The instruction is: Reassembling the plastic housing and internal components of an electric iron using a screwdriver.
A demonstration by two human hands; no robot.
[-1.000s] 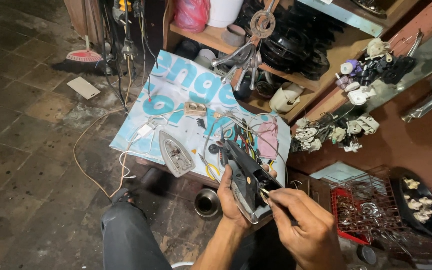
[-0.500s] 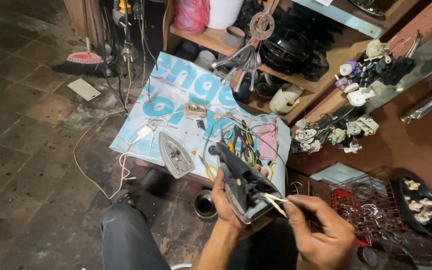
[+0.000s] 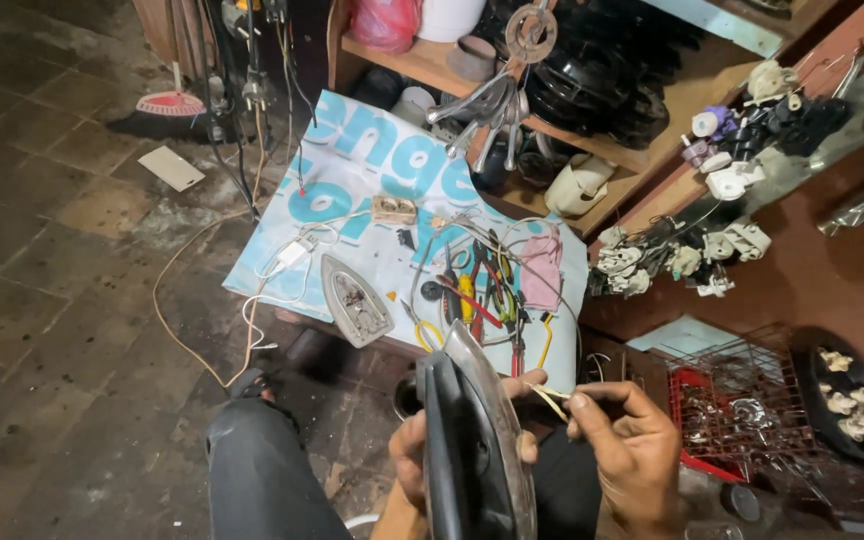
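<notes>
Iron body (image 3: 477,450): one, left hand (image 3: 414,465); one wire (image 3: 550,398), right hand (image 3: 632,460).

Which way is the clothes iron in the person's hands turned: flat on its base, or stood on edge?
On edge. The left hand holds the iron with its thin metal rim facing the camera, while the right hand pinches pale wires beside it.

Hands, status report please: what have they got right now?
Left hand grips the dark clothes iron, edge-up. Right hand pinches pale wire ends beside it. Nothing between them.
</notes>
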